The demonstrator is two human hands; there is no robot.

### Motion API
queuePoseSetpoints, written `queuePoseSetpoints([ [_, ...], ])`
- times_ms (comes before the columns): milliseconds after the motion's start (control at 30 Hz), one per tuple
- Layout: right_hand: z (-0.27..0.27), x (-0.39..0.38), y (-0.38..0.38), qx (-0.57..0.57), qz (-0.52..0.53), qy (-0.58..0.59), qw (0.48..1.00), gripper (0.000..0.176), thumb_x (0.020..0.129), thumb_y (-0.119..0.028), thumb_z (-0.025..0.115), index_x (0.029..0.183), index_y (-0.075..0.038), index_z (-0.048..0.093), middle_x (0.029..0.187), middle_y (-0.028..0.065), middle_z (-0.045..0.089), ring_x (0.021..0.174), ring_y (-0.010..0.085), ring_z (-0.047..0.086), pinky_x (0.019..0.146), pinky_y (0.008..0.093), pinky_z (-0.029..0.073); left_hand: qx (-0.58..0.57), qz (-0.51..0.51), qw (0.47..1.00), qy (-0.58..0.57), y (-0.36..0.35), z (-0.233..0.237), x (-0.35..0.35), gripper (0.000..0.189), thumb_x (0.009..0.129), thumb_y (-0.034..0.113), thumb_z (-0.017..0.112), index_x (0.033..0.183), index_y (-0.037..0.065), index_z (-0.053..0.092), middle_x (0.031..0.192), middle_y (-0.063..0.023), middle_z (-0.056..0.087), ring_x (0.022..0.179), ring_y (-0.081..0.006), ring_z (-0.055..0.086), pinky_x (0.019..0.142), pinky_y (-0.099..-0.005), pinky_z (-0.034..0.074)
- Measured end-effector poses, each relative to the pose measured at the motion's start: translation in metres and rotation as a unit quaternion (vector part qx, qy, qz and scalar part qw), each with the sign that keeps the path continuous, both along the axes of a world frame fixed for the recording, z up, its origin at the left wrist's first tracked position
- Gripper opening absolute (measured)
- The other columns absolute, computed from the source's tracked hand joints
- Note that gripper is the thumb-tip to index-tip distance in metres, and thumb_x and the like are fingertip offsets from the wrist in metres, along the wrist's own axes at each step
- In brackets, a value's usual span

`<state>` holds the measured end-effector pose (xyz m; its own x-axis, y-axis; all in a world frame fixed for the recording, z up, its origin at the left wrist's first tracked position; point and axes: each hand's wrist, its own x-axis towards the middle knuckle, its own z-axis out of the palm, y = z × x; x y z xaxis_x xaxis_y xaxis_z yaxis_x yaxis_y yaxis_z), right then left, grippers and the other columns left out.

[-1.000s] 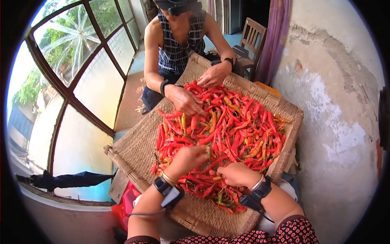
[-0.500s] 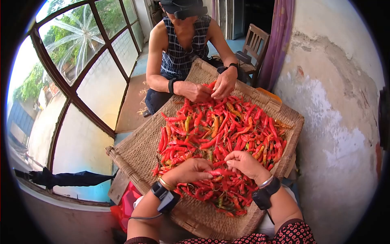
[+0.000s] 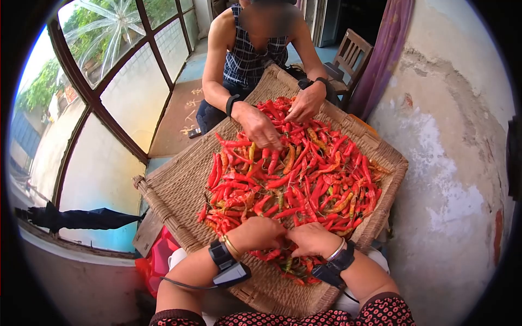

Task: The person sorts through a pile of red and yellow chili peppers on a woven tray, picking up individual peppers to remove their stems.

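Red chili peppers point(image 3: 304, 179), some of them orange or yellow-green, lie in a wide heap on a woven tray point(image 3: 176, 187). My left hand point(image 3: 257, 233) is closed over the near part of the heap, its fingertips turned down among the peppers. Close beside it on the right, my right hand point(image 3: 312, 240) is also closed, nearly touching the left. What either hand grips is hidden by the fingers. Each of my wrists wears a bracelet and a black strapped device.
Across the tray a person point(image 3: 255, 60) reaches into the far peppers with both hands. A wooden chair point(image 3: 350, 57) and purple curtain point(image 3: 383, 54) stand behind. A folded dark umbrella point(image 3: 95, 219) and red bag point(image 3: 163, 255) are at left, a wall point(image 3: 435, 179) at right.
My hands have come closer together and slightly lower over the near peppers. The other person's hands have moved apart, one reaching down into the heap. The view has shifted a little.
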<state>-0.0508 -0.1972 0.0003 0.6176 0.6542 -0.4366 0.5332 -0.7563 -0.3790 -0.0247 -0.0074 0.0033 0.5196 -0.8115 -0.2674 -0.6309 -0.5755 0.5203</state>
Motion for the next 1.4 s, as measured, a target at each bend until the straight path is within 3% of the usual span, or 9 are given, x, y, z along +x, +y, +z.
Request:
queuePoseSetpoints([
  [300,-0.015,0.003,-0.008,0.071,-0.039,-0.023,0.996,0.016,0.069,-0.015,0.060,0.082,-0.006,0.060,0.074,0.0122,0.063,0.072,0.0303,0.062,0.063,0.0398,0.048,0.124,-0.043,0.991,-0.025,-0.002,-0.003,-0.008,0.025,0.075,0.029,0.063,0.093,0.012,0.062,0.080,-0.0106,0.062,0.074,-0.0299,0.061,0.062,-0.0393,0.050],
  [467,0.013,0.013,-0.016,0.233,-0.143,0.188,0.943,0.015,0.073,-0.009,0.057,0.087,-0.005,0.061,0.072,0.0045,0.062,0.065,0.0138,0.059,0.061,0.0300,0.045,-0.126,0.034,0.991,0.020,0.000,0.007,-0.002,0.029,0.073,0.031,0.066,0.088,0.006,0.064,0.076,-0.0128,0.062,0.073,-0.0316,0.061,0.066,-0.0398,0.048],
  [567,0.019,0.012,-0.019,0.405,-0.181,0.338,0.830,0.011,0.079,-0.002,0.057,0.089,-0.001,0.061,0.083,-0.0020,0.059,0.079,0.0044,0.052,0.070,0.0206,0.042,-0.307,0.103,0.946,-0.029,-0.008,0.005,-0.005,0.027,0.074,0.029,0.067,0.085,0.005,0.063,0.075,-0.0140,0.060,0.072,-0.0311,0.060,0.065,-0.0408,0.047],
  [867,0.008,0.017,-0.025,0.623,-0.405,0.344,0.574,0.013,0.086,-0.008,0.057,0.097,-0.001,0.057,0.082,0.0035,0.060,0.067,0.0086,0.057,0.059,0.0206,0.047,-0.254,0.149,0.934,0.203,0.025,0.020,0.023,0.032,0.084,0.031,0.062,0.079,-0.001,0.060,0.051,-0.0017,0.050,0.050,-0.0103,0.052,0.048,-0.0272,0.041],
  [933,0.002,0.018,-0.025,0.583,-0.426,0.297,0.625,0.018,0.087,-0.014,0.057,0.100,-0.002,0.058,0.082,0.0037,0.060,0.068,0.0108,0.059,0.061,0.0227,0.048,-0.340,0.363,0.805,0.323,0.029,0.035,0.031,0.034,0.085,0.032,0.061,0.080,-0.002,0.060,0.052,0.0009,0.051,0.050,-0.0078,0.051,0.046,-0.0263,0.041],
  [967,-0.001,0.017,-0.021,0.469,-0.362,0.192,0.782,0.022,0.085,-0.017,0.058,0.102,-0.002,0.057,0.082,0.0043,0.060,0.069,0.0123,0.060,0.063,0.0246,0.049,-0.404,0.407,0.767,0.288,0.034,0.021,0.041,0.035,0.086,0.033,0.059,0.084,-0.002,0.061,0.056,0.0017,0.052,0.051,-0.0072,0.051,0.046,-0.0252,0.043],
  [1033,-0.011,0.012,-0.014,0.299,-0.173,-0.031,0.938,0.035,0.078,-0.019,0.064,0.109,-0.005,0.057,0.086,0.0091,0.060,0.078,0.0207,0.061,0.070,0.0327,0.049,-0.262,0.390,0.870,-0.148,0.038,0.010,0.048,0.032,0.082,0.035,0.061,0.087,0.004,0.063,0.063,-0.0046,0.059,0.058,-0.0185,0.060,0.052,-0.0330,0.048],
  [1167,-0.013,-0.002,-0.001,0.155,-0.031,-0.030,0.987,0.039,0.073,-0.020,0.066,0.108,-0.009,0.053,0.092,0.0153,0.058,0.086,0.0336,0.058,0.073,0.0419,0.047,0.078,0.280,0.944,-0.159,0.038,0.012,0.032,0.025,0.074,0.031,0.065,0.085,0.009,0.064,0.073,-0.0101,0.062,0.070,-0.0292,0.062,0.058,-0.0406,0.049],
  [1400,-0.024,-0.003,0.000,0.070,-0.032,-0.025,0.997,0.029,0.075,-0.014,0.059,0.104,-0.011,0.054,0.076,0.0160,0.061,0.077,0.0348,0.060,0.066,0.0460,0.047,0.092,0.191,0.960,-0.185,0.040,-0.003,0.028,0.019,0.068,0.027,0.066,0.076,0.009,0.064,0.074,-0.0099,0.062,0.069,-0.0279,0.062,0.057,-0.0409,0.048],
])
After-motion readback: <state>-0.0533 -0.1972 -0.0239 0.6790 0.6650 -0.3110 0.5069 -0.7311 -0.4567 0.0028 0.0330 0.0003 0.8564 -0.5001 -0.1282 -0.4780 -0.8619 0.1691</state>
